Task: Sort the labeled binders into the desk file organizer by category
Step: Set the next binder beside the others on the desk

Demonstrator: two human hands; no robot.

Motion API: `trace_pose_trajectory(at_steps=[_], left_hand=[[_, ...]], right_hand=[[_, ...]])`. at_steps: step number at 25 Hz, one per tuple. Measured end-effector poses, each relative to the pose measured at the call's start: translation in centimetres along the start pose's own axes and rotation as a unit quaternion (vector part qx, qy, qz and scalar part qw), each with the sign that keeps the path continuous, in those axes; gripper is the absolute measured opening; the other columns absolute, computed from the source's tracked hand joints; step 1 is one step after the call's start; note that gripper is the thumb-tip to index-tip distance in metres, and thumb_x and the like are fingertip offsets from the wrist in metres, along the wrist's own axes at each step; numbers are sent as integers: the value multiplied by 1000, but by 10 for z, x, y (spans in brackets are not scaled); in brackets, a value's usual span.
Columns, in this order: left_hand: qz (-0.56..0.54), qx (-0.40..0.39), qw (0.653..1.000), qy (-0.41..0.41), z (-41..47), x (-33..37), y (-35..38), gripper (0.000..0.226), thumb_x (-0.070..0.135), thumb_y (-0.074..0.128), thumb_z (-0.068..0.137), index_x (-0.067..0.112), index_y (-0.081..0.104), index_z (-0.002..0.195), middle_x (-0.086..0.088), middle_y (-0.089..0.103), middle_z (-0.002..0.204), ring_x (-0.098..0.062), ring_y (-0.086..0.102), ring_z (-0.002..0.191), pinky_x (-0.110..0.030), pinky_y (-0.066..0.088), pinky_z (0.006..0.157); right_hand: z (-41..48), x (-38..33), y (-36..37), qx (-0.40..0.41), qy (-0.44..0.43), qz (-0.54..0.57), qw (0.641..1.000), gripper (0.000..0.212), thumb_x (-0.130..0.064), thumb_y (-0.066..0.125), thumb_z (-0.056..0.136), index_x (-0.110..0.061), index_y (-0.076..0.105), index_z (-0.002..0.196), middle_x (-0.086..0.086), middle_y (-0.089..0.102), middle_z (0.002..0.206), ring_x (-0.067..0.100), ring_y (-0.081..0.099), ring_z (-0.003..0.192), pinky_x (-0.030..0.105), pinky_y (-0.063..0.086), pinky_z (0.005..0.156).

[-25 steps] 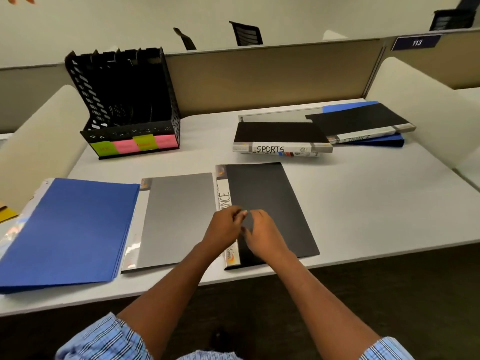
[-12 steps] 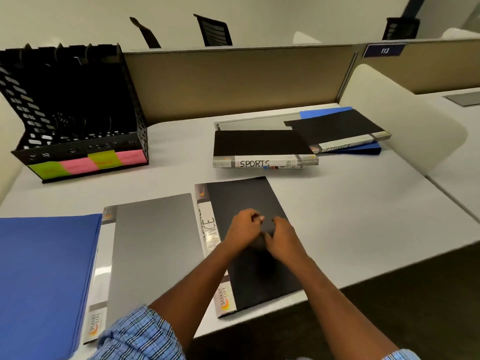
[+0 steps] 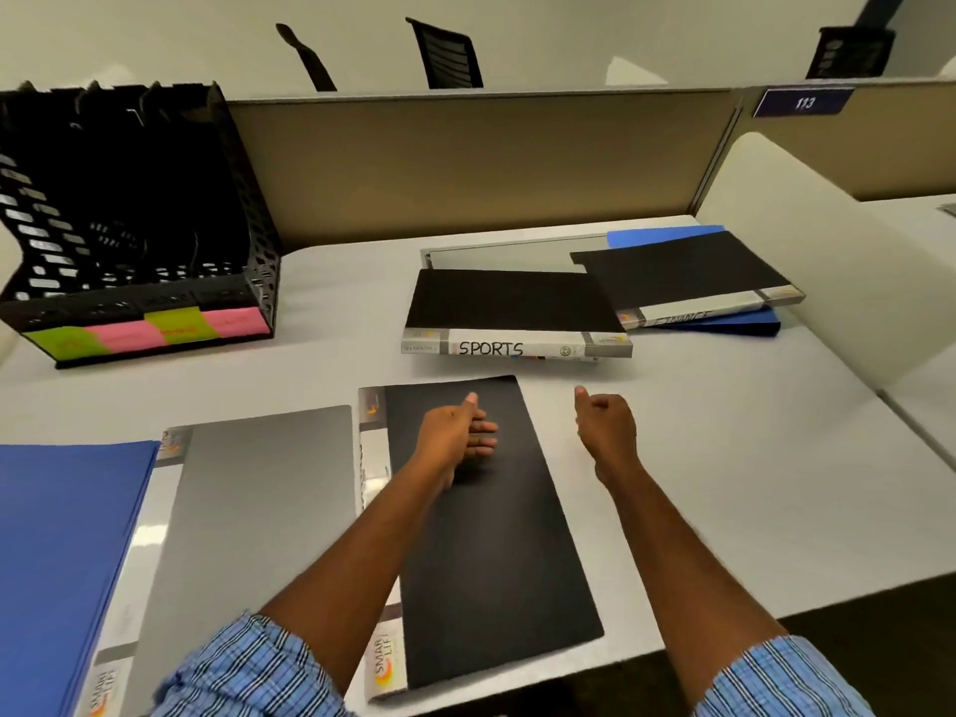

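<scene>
**A:** Fingers first?

**B:** Left hand point(image 3: 458, 432): fingers relaxed, thumb up, gripping nothing, over the black binder point(image 3: 481, 535). Right hand point(image 3: 605, 424): fingers curled in, empty, just off that binder's three-o'clock edge.

**A:** Counts?

**B:** Three lie near: the black one, a grey binder point(image 3: 258, 499) and a blue binder point(image 3: 62, 551) at nine. The SPORTS binder point(image 3: 517, 307) is at twelve, with at least three heaped binders point(image 3: 688, 274) at one. One file organizer point(image 3: 129, 199) is at ten, with four sticky notes point(image 3: 150, 328).

**A:** Room?

**B:** White desk point(image 3: 698, 458), tan partition point(image 3: 465, 163), chair backs point(image 3: 445, 54) beyond.

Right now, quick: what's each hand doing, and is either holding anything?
Left hand: open, fingers relaxed, holding nothing, over the black binder.
Right hand: closed, fingers curled, holding nothing, over the table.
</scene>
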State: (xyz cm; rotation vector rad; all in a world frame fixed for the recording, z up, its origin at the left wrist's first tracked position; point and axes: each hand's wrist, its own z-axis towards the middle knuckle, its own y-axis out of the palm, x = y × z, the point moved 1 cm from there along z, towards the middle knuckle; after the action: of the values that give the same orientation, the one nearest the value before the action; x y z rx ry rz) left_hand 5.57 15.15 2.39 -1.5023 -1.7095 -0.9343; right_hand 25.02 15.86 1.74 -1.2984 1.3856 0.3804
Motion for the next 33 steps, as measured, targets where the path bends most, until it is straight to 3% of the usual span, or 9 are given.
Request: trace_pose_trajectory(at_steps=[4, 7, 11, 15, 21, 25, 27, 30, 33], left_hand=[[-56, 32, 996, -54, 26, 20, 24, 53, 45, 34, 99, -2, 55, 111, -21, 65, 103, -35, 65, 91, -40, 55, 77], [-68, 55, 994, -60, 38, 27, 48, 54, 47, 36, 98, -2, 54, 113, -21, 65, 105, -34, 65, 92, -39, 55, 76], [-74, 74, 993, -59, 38, 28, 68, 52, 45, 41, 97, -2, 54, 113, -21, 66, 103, -33, 67, 88, -39, 57, 73], [-49, 106, 992, -38, 37, 39, 71, 50, 44, 43, 97, -1, 55, 114, -21, 67, 106, -33, 68, 90, -39, 57, 75], [-71, 114, 990, -38, 32, 46, 82, 61, 51, 47, 92, -2, 49, 121, -21, 65, 107, -35, 67, 95, -42, 57, 81], [-267, 47, 962, -43, 21, 49, 97, 73, 48, 70, 76, 0, 42, 124, -27, 57, 122, -41, 62, 103, -48, 55, 83], [-357, 23, 934, -10, 16, 54, 107, 61, 38, 74, 73, 4, 50, 119, -27, 61, 116, -42, 62, 104, -51, 55, 80], [-390, 31, 919, 36, 6, 62, 117, 20, 12, 69, 82, 6, 57, 97, -20, 64, 96, -35, 65, 91, -50, 58, 70], [-406, 57, 911, 47, -6, 59, 111, 21, -3, 62, 82, 9, 52, 96, -18, 62, 97, -33, 64, 92, -47, 57, 65]], right_hand=[[60, -1, -24, -7, 16, 9, 1000, 44, -39, 49, 97, 0, 57, 115, 13, 60, 98, 25, 58, 89, 30, 48, 74], [103, -9, -41, -15, 49, 35, 998, 54, -50, 44, 96, -3, 54, 119, 12, 62, 107, 28, 63, 98, 38, 54, 89], [136, -24, -53, -82, 140, 162, 973, 54, -56, 47, 93, -12, 51, 123, 6, 57, 107, 23, 62, 95, 33, 56, 88], [149, -39, -53, -162, 210, 263, 928, 31, -26, 63, 92, -10, 48, 113, 13, 57, 116, 27, 60, 101, 32, 56, 87], [127, -52, -57, -245, 194, 354, 881, 4, 2, 54, 88, 0, 52, 91, 24, 57, 107, 35, 60, 98, 39, 55, 83], [98, -57, -74, -290, 158, 373, 867, 4, 2, 54, 87, 0, 57, 86, 19, 65, 91, 29, 64, 83, 29, 59, 63], [87, -55, -85, -294, 160, 410, 848, 3, 1, 55, 88, 0, 57, 88, 18, 65, 89, 29, 64, 84, 28, 59, 60], [76, -47, -93, -303, 162, 428, 836, 6, -3, 55, 88, -2, 58, 93, 18, 65, 95, 29, 64, 87, 25, 59, 58], [65, -38, -90, -318, 160, 402, 844, 10, -7, 58, 87, -7, 58, 98, 18, 64, 98, 32, 63, 93, 27, 60, 62]])
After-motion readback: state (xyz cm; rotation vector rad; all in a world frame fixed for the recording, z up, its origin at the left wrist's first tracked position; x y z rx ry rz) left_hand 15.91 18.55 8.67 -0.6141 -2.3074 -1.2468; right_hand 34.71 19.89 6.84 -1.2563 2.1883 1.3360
